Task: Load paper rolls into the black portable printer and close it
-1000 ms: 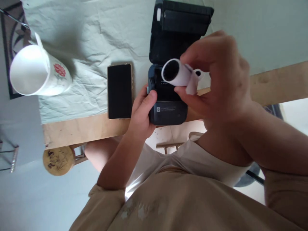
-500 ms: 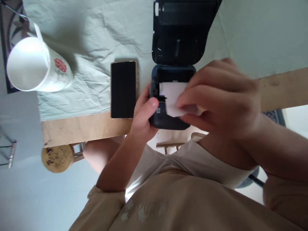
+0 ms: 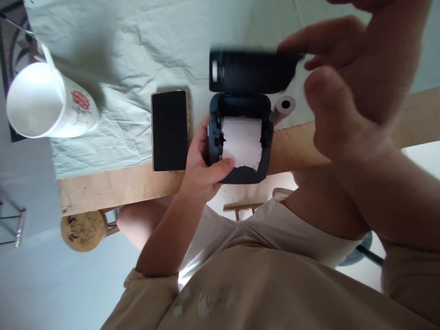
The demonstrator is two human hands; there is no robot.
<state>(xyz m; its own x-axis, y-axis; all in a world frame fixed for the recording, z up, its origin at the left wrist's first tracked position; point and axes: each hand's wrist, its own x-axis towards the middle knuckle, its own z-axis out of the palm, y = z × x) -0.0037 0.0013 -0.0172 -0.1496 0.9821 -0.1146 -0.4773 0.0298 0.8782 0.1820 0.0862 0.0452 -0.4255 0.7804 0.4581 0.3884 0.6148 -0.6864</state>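
Since half a second ago the right hand (image 3: 347, 91) has let go of the paper roll (image 3: 242, 142), which now sits inside the printer (image 3: 240, 137), and its open fingers touch the blurred lid (image 3: 252, 71). Left hand (image 3: 202, 169) grips the printer's left side, thumb on the paper. A phone (image 3: 170, 130) lies just left, a mug (image 3: 48, 103) far left, a spare roll (image 3: 283, 107) just right.

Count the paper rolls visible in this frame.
2. One paper roll sits loaded in the open printer; a second roll lies on the table beside the printer's far side.
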